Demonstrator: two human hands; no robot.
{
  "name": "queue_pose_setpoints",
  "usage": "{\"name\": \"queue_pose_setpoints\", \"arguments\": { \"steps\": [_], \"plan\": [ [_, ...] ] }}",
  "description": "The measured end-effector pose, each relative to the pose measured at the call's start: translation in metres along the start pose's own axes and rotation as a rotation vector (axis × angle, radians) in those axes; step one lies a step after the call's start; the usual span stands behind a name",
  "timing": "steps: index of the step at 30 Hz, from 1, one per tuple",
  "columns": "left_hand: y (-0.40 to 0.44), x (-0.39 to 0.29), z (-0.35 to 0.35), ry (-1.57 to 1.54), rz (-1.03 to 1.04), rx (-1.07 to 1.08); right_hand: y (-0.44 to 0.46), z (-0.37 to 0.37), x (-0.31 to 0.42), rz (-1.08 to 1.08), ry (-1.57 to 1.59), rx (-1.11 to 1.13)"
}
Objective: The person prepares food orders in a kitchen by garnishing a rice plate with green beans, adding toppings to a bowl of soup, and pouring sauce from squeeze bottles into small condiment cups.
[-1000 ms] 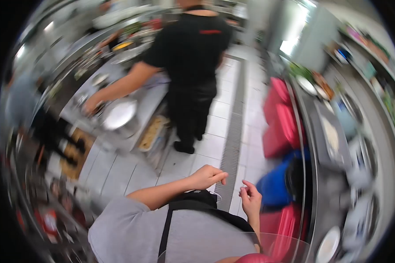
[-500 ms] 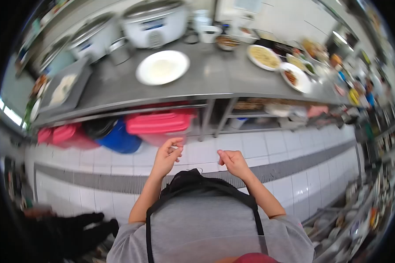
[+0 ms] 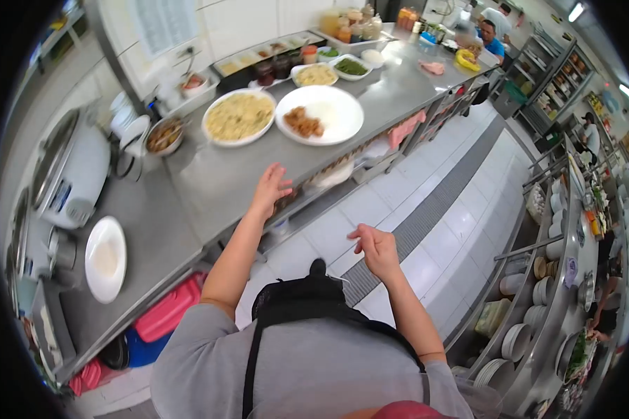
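left hand: grip loosely spread, empty | right hand: half-curled, contents can't be told | white plate with brown food: near tabletop front edge, untouched | risk: careless left sweep could catch rim, spilling food

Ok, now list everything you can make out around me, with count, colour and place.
Counter: one, grey, left to top centre
Rice cooker: at least one, white, far left
Plate with brown food: one, white, counter's middle
Plate near the rice cooker: one, white, counter's left end
Yellow food: two dishes, yellow, counter's middle
Green food: two dishes, green, farther back
Pink bins: at least two, under the counter
Floor drain: one, grey, centre to upper right
Stacked dishes: several, white, lower right
People: several, mixed clothing, top right and right edge
Apron: one, black, bottom centre
Left hand: one, bare, centre
Right hand: one, bare, right of centre
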State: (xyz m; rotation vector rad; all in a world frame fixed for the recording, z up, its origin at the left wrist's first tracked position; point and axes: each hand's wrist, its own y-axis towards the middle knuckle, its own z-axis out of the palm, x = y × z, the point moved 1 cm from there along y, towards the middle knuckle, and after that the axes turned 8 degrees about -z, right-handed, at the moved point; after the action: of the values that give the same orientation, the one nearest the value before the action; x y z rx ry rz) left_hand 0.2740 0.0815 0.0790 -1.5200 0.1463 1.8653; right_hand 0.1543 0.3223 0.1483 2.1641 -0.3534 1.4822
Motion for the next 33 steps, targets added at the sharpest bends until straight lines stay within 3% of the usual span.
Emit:
{"name": "queue_pose_setpoints", "arguments": {
  "steps": [2, 4, 8, 12, 16, 20, 23, 28, 32, 33],
  "plan": [
    [0.067, -0.013, 0.029, -0.024, 0.04, -0.059, 0.04, -0.036, -0.01, 0.0, -0.08, -0.046],
    [0.115, 0.0, 0.043, -0.316, -0.199, -0.096, 0.07, -0.068, -0.034, 0.007, -0.128, -0.132],
    [0.151, 0.016, 0.075, -0.37, -0.383, 0.147, 0.109, -0.126, -0.09, 0.119, -0.103, -0.227],
    [0.157, 0.036, 0.097, -0.542, -0.144, -0.09, 0.159, -0.185, -0.155, 0.158, -0.087, -0.222],
    [0.154, 0.031, 0.106, -0.452, -0.118, -0.2, 0.243, -0.25, -0.201, 0.176, -0.156, -0.105],
    [0.163, 0.039, 0.132, -0.462, -0.107, -0.468, 0.345, -0.309, -0.255, 0.033, -0.105, 0.078],
    [0.17, 0.047, 0.173, -0.5, -0.031, -0.512, 0.416, -0.339, -0.301, -0.071, 0.028, 0.26],
    [0.192, 0.067, 0.246, -0.625, 0.044, -0.632, 0.505, -0.387, -0.319, -0.102, 0.033, 0.439],
    [0.2, 0.068, 0.305, -0.606, 0.018, -0.748, 0.563, -0.406, -0.359, -0.009, 0.066, 0.467],
    [0.199, 0.065, 0.317, -0.568, 0.004, -0.74, 0.581, -0.409, -0.376, -0.155, -0.035, 0.412]
  ]
}}
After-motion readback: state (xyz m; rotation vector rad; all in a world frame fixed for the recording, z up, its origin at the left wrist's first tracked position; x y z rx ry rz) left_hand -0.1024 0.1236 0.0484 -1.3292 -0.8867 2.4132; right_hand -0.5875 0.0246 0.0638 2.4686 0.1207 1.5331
